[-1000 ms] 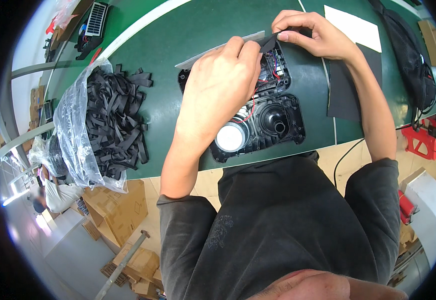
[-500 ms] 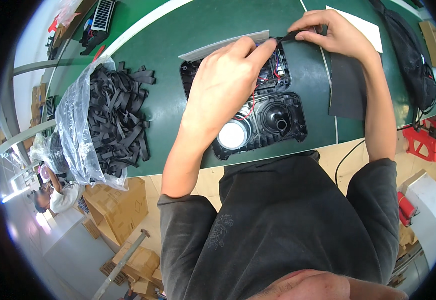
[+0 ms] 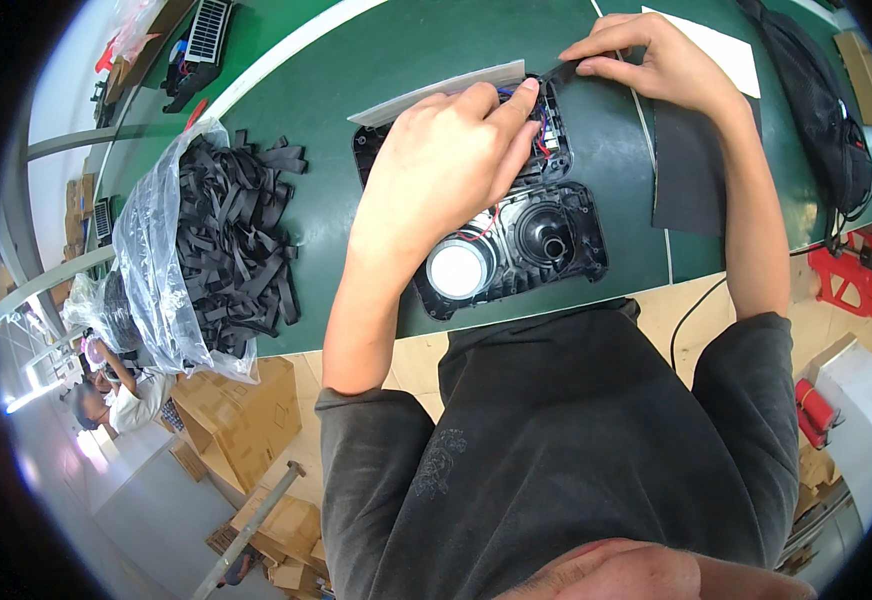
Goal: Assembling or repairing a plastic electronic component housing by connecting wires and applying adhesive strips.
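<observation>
Where the open casing [image 3: 584,248] sits by the worktop's [image 3: 331,265] near edge, my right hand [image 3: 661,65] pinches a black strip [image 3: 560,73] at the casing's far-right corner; left hand [image 3: 446,165] above, grip I can't tell.

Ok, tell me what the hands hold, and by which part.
The right hand pinches a black strap by the end away from the casing; whether the left hand grips anything can't be told.

Site: workshop, electronics-assembly type. Evidence: long green-topped worktable [image 3: 621,235] bearing an opened black housing [image 3: 588,262] with exposed speaker [image 3: 456,272] and wiring [image 3: 543,138]; clear plastic bag [image 3: 146,240] with many similar black strips [image 3: 236,230]; small solar panel [image 3: 209,32] at far left; cardboard boxes [image 3: 246,415] below; second person [image 3: 139,402] beyond.
</observation>
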The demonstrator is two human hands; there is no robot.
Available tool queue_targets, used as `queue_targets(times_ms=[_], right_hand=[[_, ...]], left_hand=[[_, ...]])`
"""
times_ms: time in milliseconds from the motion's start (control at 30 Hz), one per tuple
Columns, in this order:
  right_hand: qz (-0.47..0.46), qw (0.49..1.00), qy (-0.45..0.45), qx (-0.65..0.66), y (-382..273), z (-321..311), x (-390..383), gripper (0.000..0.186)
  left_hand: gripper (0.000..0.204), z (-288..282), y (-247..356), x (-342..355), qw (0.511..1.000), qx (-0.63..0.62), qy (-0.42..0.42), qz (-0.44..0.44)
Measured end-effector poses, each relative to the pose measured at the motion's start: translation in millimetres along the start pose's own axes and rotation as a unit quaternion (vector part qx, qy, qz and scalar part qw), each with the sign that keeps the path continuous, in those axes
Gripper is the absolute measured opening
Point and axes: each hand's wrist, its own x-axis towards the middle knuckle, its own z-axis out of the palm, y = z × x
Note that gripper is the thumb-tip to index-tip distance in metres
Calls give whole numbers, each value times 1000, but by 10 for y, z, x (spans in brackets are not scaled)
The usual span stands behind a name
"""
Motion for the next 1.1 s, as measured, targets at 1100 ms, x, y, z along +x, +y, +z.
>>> queue_targets(times_ms=[1100], right_hand=[[83,991,-100,31,31,-433,65,29]], left_hand=[[96,-146,-677,-1299,982,-50,-21,180]])
